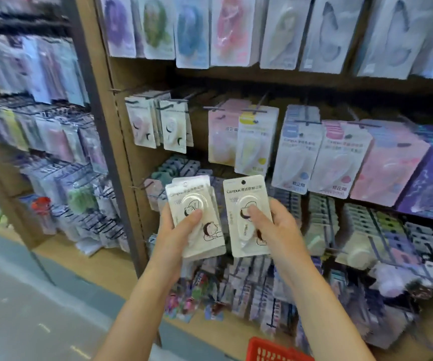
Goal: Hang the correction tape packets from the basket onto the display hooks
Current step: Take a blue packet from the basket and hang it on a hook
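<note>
Display hooks (pixel 142 96) above both hands, already loaded.
Basket (pixel 275 350) below right hand, contents hidden.
Left hand (pixel 173 230) grips stack of packets (pixel 194 217); loose stack may fan, slip.
Right hand (pixel 270 225) pinches single packet (pixel 246 214); small hang hole may miss hook tip.

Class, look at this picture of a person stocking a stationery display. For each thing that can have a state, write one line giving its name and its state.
Left hand: grips a small stack of white correction tape packets, thumb on front.
Right hand: holds a single white correction tape packet upright, thumb on front, not yet hung.
Red plastic basket: on the floor, only its rim in view.
White packets on the upper-left display hooks: already hanging.
</note>
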{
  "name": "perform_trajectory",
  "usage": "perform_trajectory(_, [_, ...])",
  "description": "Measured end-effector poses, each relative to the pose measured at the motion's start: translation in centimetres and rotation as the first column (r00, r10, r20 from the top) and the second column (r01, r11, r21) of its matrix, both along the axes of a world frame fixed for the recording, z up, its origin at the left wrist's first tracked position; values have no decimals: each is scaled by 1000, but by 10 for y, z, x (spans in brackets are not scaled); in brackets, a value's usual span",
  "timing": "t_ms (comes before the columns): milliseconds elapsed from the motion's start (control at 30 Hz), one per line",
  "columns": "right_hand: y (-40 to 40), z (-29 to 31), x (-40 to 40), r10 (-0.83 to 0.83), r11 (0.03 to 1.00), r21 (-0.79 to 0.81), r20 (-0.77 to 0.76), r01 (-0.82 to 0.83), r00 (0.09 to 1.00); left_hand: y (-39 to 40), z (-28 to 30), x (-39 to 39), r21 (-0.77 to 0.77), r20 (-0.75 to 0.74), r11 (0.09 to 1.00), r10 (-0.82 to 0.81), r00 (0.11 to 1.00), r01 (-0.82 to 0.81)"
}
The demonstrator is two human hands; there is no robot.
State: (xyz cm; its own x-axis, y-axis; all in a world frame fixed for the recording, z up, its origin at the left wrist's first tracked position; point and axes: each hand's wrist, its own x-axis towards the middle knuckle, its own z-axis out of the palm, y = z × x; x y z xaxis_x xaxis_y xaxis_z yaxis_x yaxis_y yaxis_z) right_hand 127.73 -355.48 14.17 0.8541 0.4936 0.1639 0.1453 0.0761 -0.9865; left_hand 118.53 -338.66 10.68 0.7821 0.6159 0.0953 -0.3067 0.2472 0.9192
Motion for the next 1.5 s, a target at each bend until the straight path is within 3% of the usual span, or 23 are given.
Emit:
perform_trajectory(267, [167,29,7,-91,996,18,245,89,965,154,5,-11,72,35,997,23,999,-26])
perform_trajectory(467, [240,55,18,-176,981,0,404,192,898,210,9,0,36,-5,999,-26,1000,27])
perform_trajectory(967, [291,52,17,-531,845,198,434,498,728,257,6,18,-43,27,986,-161,987,163])
perform_trajectory(1100, [297,57,26,-503,846,83,448,526,739,264,12,15,4,67,978,-207,976,207])
perform_trajectory(1233, [302,67,46,-419,787,-191,531,586,736,268,13,15,59,100,977,-211,972,206])
perform_trajectory(1333, [297,60,25,-451,753,-118,624,647,638,269,17,16,96,124,979,-192,974,181])
perform_trajectory(1367, [293,56,13,-445,773,-95,624,627,643,269,18,17,110,128,979,-185,974,172])
perform_trajectory(1400, [290,53,2,-405,817,-125,571,563,714,268,20,18,127,129,978,-183,975,167])
perform_trajectory(1467, [287,50,-15,-243,919,-225,324,324,914,265,22,20,178,137,970,-192,972,167])
perform_trajectory(1500, [286,49,-19,-171,940,-254,222,227,960,263,24,21,210,141,963,-203,969,171])
